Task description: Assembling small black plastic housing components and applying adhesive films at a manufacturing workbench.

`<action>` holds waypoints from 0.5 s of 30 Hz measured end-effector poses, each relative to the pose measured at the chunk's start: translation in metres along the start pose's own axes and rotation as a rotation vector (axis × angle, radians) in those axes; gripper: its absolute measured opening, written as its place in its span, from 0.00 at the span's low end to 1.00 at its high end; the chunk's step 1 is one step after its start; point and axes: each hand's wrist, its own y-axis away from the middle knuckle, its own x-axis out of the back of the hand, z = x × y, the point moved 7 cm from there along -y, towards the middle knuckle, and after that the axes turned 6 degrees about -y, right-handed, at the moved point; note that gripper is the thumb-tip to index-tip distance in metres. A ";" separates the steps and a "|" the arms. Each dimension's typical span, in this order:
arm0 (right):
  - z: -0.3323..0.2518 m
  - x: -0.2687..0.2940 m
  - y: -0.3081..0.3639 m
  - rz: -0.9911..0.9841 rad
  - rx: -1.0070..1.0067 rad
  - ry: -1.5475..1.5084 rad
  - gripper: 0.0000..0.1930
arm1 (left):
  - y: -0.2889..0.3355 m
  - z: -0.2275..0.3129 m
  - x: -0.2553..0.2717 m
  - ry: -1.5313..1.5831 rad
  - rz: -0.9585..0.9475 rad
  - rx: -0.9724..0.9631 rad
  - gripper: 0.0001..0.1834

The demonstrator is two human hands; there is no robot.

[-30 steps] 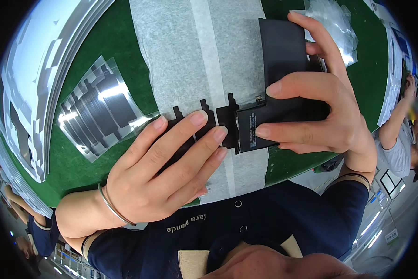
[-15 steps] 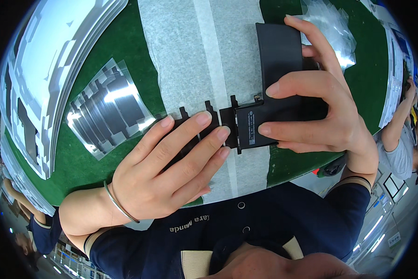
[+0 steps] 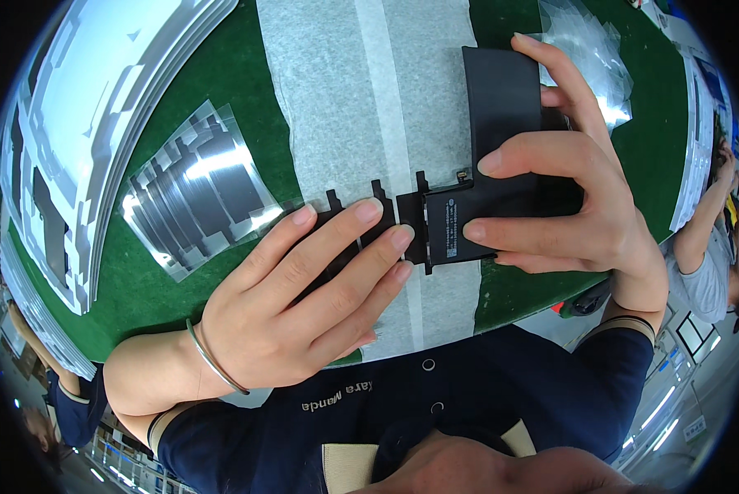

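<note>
Both hands work over a green desk [image 3: 246, 90]. Long fingers of the left hand [image 3: 291, 305] lie nearly straight and slightly parted over a dark strip with small upright tabs [image 3: 334, 201]; whether they pinch it or only press it down, I cannot tell. Across from it, the right hand [image 3: 571, 206] spreads wide and holds a black L-shaped pack [image 3: 505, 99], two fingertips resting on its face and another finger reaching toward its far upper corner.

One end of the pack, bearing a small pale-printed label [image 3: 453, 226], meets a dark square section [image 3: 411, 210] just beside the left fingertips. A small connector [image 3: 463, 176] stands at the inner corner of the pack. Under the strip and part of the pack runs a broad white sheet [image 3: 336, 99] with a paler band [image 3: 382, 58] along its length.

Left of the sheet, a clear film with dark strips [image 3: 201, 189] lies tilted and glossy, its lower right corner near the left fingers. Farther left rises a stack of white cut-out panels [image 3: 123, 74]. Beyond the right hand sits a loose pile of clear film [image 3: 587, 53]. A thin bangle [image 3: 209, 354] circles the left wrist, and a navy shirt [image 3: 501, 387] fills the near side. Toward the right rim shows another person's forearm [image 3: 696, 222] with a grey shirt [image 3: 703, 284].
</note>
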 end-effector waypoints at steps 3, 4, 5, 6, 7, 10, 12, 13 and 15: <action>0.001 -0.001 -0.001 -0.004 -0.016 -0.014 0.14 | 0.000 0.000 0.000 -0.004 0.004 0.000 0.23; 0.000 -0.001 -0.001 -0.004 -0.015 -0.012 0.14 | 0.000 0.000 0.000 -0.003 0.004 -0.001 0.23; 0.000 -0.001 -0.001 -0.004 -0.013 -0.010 0.14 | 0.000 0.000 0.000 -0.003 0.001 0.000 0.23; 0.001 -0.001 -0.001 -0.005 -0.014 -0.010 0.14 | 0.000 0.000 0.000 -0.003 0.000 0.000 0.23; 0.000 -0.001 0.000 0.002 -0.003 -0.010 0.14 | 0.000 0.000 0.001 -0.003 0.000 0.000 0.23; 0.000 0.000 0.000 0.003 0.007 -0.008 0.14 | 0.000 0.000 0.000 0.002 -0.007 -0.003 0.23; 0.000 0.000 0.000 0.000 0.007 -0.005 0.14 | 0.000 0.000 0.000 0.003 -0.007 -0.004 0.23; 0.000 0.000 0.000 -0.001 0.006 -0.006 0.14 | 0.000 0.000 0.000 0.002 -0.008 -0.003 0.23; 0.000 0.000 0.000 -0.002 0.004 -0.007 0.14 | 0.000 0.000 0.000 0.001 -0.009 -0.001 0.23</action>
